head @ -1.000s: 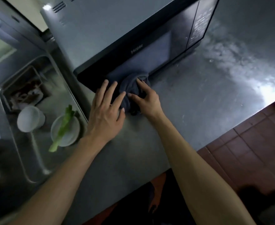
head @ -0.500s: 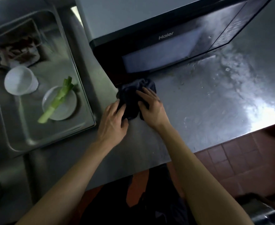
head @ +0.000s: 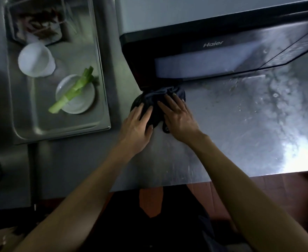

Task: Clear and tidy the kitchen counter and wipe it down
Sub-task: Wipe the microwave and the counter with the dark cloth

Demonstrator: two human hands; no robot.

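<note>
A dark bunched cloth (head: pixel 156 100) lies on the steel counter (head: pixel 231 133), right at the lower left corner of the black microwave (head: pixel 213 51). My left hand (head: pixel 137 126) presses on the cloth's left side with its fingers laid out straight. On the cloth's right side my right hand (head: pixel 178 117) lies flat, fingers spread and pointing toward the microwave. The part of the cloth under both palms is hidden. The counter to the right of the hands shows wet streaks and a bright glare.
A steel sink (head: pixel 102 88) at the left holds a white cup (head: pixel 36 60), a white plate (head: pixel 87 102) with a green leek stalk (head: pixel 71 90), and a container of scraps (head: pixel 38 24). Red floor tiles (head: pixel 277 186) show below the counter's front edge.
The view has swung so the microwave front now faces me squarely. Both hands stay pressed on the cloth, which has stayed near the microwave's lower left corner.
</note>
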